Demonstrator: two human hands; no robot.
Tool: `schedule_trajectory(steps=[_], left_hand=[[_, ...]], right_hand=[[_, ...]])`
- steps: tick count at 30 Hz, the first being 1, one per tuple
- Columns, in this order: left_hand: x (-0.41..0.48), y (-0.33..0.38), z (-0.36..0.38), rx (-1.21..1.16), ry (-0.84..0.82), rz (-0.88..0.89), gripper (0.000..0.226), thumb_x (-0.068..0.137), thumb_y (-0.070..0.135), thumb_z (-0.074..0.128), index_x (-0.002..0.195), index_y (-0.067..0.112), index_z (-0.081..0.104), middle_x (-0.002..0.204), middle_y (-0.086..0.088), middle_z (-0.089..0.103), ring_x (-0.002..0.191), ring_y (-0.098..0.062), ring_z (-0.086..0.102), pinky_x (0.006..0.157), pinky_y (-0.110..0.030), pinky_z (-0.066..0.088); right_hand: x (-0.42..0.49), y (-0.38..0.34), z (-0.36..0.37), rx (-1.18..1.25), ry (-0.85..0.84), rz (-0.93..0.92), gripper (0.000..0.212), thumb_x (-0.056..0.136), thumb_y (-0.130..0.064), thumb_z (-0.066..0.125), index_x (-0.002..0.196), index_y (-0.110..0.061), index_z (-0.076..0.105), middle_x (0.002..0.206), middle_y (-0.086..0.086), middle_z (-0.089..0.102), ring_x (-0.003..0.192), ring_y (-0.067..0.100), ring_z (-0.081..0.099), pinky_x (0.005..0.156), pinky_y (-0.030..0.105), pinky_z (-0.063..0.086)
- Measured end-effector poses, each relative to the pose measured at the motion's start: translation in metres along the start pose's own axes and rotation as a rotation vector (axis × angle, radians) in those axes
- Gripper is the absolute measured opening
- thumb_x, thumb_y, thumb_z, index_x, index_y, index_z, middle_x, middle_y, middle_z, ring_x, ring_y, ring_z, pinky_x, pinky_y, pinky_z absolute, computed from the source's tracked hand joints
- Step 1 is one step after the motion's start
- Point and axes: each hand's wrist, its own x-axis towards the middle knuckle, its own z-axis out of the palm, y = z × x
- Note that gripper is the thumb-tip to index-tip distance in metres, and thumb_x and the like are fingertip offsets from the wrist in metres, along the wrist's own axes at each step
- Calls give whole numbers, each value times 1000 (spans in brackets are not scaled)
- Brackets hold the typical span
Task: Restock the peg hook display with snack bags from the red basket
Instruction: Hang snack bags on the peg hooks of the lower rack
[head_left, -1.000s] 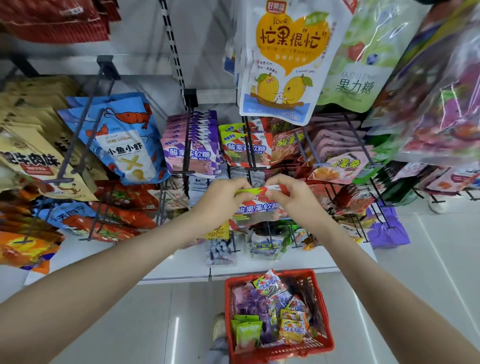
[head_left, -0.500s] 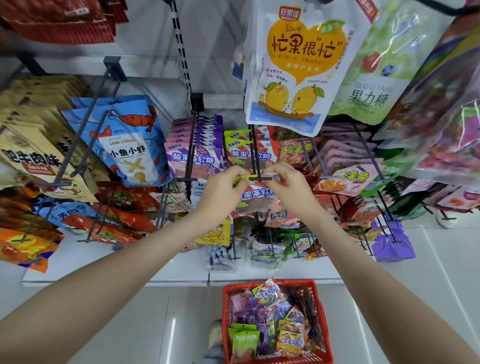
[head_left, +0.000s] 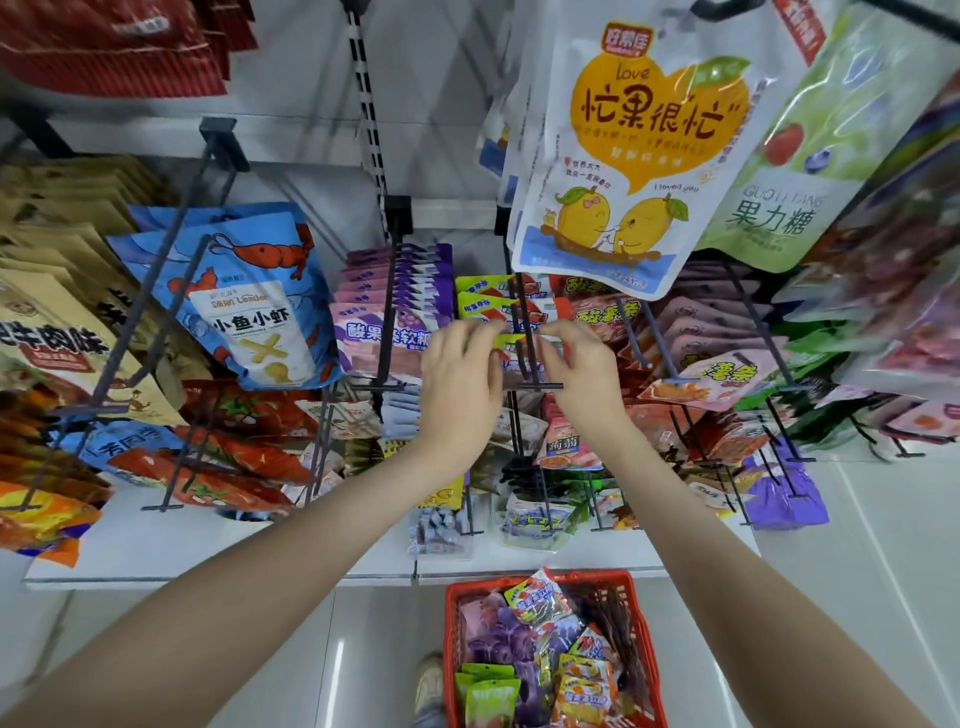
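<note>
While both hands were up at the display, the left hand (head_left: 457, 374) and the right hand (head_left: 582, 369) each pinched one end of a snack bag's (head_left: 511, 340) top strip, thumbs and curled fingertips closed on it and nothing else held. The bag hung between them at the peg hook (head_left: 540, 386) in the middle of the rack, just behind the hook's front crossbar, with the black rods running across its header. Whether the hang hole was already threaded could not be told, because the fingers covered it. Matching green-and-red bags (head_left: 483, 306) sat further back on the same hook, and purple gummy bags (head_left: 395, 332) filled the hook just to the left. A large mango bag (head_left: 639, 156) hung above.

The red basket (head_left: 451, 649) stood on the floor below the front edge of the white shelf (head_left: 156, 540), with many small bags in it.

By its look the bag was light and soft, a glossy film pouch that would crumple and slip if held by the belly. The flat sealed header seemed the only stiff part. A pinch on either side of the hole, as here, looked the right hold, since it kept the hole taut and square to the rod. Pulling hard could tear the thin film at that hole.
</note>
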Motion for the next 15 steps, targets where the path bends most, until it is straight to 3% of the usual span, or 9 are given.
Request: schedule_trajectory(steps=[2, 4, 5, 7, 10, 15], left_hand=[[3, -4, 11, 174, -18, 64, 63, 74, -11, 49, 135, 2, 47, 137, -20, 46, 129, -39, 40, 109, -48, 27], [2, -10, 21, 371, -143, 125, 79, 76, -3, 39, 151, 5, 12, 157, -19, 15, 145, -37, 11, 117, -47, 1], [1, -17, 29, 443, -194, 157, 82, 80, 2, 36, 149, 6, -8, 159, -16, -5, 146, -34, -5, 116, -44, -10], [3, -31, 39, 534, -254, 184, 86, 84, 7, 37, 141, 6, -27, 150, -13, -31, 138, -31, -29, 111, -42, -21], [4, -39, 45, 544, -265, 206, 89, 86, 9, 44, 142, 6, -25, 144, -11, -38, 133, -31, -35, 112, -43, -20], [-52, -46, 54, 410, -303, 211, 91, 80, 9, 60, 148, 5, 1, 153, -17, -13, 141, -36, -12, 116, -47, -3]], right_hand=[[13, -1, 7, -77, 68, 19, 16, 92, -9, 55, 103, -2, 65, 100, 13, 61, 101, 30, 53, 75, 25, 32], [24, -4, 11, -103, 166, 23, 18, 89, -10, 59, 102, 1, 64, 106, 20, 60, 106, 36, 52, 80, 29, 33], [28, -5, 13, -125, 211, 15, 20, 88, -11, 60, 102, 2, 63, 108, 23, 59, 109, 39, 51, 84, 33, 35], [34, -3, 17, -218, 267, 26, 32, 88, -17, 62, 112, 4, 59, 120, 26, 54, 116, 41, 47, 93, 42, 34], [23, 4, 21, -294, 309, 28, 47, 89, -21, 62, 127, 4, 49, 131, 25, 47, 119, 42, 44, 94, 46, 33], [-51, 47, 31, -317, 244, -84, 62, 90, -15, 58, 145, -8, 30, 146, 13, 37, 131, 31, 36, 108, 43, 27]])
